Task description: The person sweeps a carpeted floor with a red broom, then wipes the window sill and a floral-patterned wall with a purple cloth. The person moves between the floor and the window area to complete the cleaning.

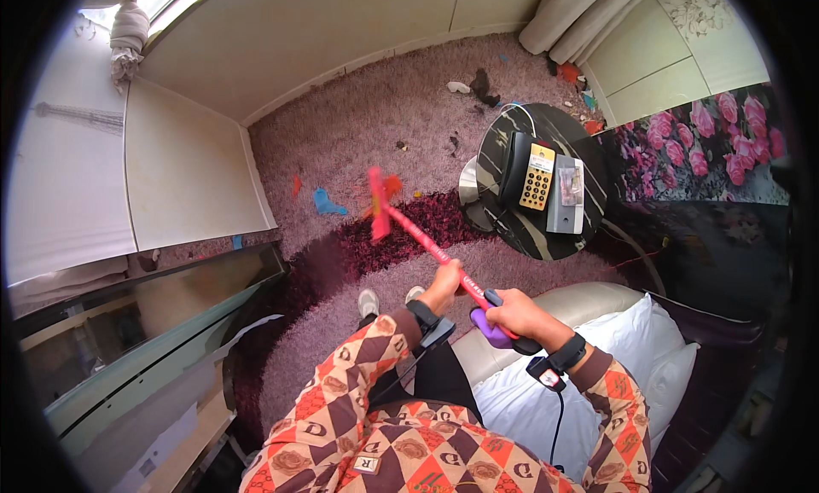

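Both my hands are on a long red reacher grabber (418,235). My left hand (442,287) is closed round the middle of its shaft. Lower down, my right hand (519,314) is wrapped round the handle end, where a purple trigger-like part and a black grip show. Past the shaft, the red head spreads crosswise over the carpet, slightly blurred. An orange scrap (392,186) lies right beside the head; whether they touch I cannot tell. Left of it on the carpet is a blue scrap (328,203).
A round dark marbled table (539,247) at the right holds a telephone (531,176) and a grey box. A padded seat with white pillows (614,339) is at my right. Glass-sided furniture (153,322) stands left. More scraps dot the carpet (341,101) near the far wall.
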`<state>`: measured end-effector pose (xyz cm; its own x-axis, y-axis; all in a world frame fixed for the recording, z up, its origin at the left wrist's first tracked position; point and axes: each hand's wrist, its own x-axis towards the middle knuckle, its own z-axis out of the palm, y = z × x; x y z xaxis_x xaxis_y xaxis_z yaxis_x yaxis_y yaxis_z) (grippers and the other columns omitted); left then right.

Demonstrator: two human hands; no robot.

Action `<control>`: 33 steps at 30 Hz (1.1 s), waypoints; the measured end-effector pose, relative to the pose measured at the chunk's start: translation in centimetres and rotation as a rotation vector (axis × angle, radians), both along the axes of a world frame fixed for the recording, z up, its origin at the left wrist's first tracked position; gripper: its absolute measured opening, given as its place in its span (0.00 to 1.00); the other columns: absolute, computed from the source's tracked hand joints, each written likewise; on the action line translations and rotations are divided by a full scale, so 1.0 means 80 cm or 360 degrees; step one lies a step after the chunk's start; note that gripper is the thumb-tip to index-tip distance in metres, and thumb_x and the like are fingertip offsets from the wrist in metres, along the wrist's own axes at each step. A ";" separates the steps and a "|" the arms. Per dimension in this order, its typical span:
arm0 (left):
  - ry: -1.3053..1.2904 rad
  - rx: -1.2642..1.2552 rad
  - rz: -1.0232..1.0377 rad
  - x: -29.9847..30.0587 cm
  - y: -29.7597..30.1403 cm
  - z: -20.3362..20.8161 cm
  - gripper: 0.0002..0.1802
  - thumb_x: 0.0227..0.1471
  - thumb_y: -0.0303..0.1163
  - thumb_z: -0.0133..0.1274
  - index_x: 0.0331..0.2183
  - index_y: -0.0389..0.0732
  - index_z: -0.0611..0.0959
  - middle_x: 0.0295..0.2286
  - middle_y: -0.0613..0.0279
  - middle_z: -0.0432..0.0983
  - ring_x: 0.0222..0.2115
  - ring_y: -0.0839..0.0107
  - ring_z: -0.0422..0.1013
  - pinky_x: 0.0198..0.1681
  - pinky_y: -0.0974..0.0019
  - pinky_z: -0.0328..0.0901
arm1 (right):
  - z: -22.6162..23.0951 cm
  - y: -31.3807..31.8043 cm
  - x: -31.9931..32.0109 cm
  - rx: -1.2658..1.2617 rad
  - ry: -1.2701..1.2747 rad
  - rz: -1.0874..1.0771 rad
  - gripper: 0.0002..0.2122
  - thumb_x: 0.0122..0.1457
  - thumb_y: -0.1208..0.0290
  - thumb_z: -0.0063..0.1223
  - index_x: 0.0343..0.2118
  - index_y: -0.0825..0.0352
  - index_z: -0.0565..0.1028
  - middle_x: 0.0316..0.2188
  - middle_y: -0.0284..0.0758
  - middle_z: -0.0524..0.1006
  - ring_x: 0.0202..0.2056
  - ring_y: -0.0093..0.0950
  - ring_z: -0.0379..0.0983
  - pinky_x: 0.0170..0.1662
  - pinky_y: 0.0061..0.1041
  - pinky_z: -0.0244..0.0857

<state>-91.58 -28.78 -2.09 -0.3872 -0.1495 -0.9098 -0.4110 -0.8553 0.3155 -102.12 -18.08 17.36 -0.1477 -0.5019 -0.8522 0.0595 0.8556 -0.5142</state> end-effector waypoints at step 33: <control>0.0515 -0.0242 0.0376 0.022 -0.263 0.054 0.13 0.62 0.41 0.50 0.30 0.44 0.72 0.20 0.65 0.69 0.17 0.68 0.70 0.22 0.62 0.67 | 0.109 -0.280 0.064 -0.0179 0.0328 0.0267 0.26 0.51 0.74 0.55 0.57 0.67 0.73 0.25 0.35 0.77 0.28 0.24 0.75 0.36 0.28 0.70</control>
<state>-89.80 -49.81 2.19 -0.5880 -0.3916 -0.7077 -0.0681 -0.8479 0.5258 -97.04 -40.51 26.08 -0.2189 -0.6238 -0.7503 -0.1936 0.7814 -0.5932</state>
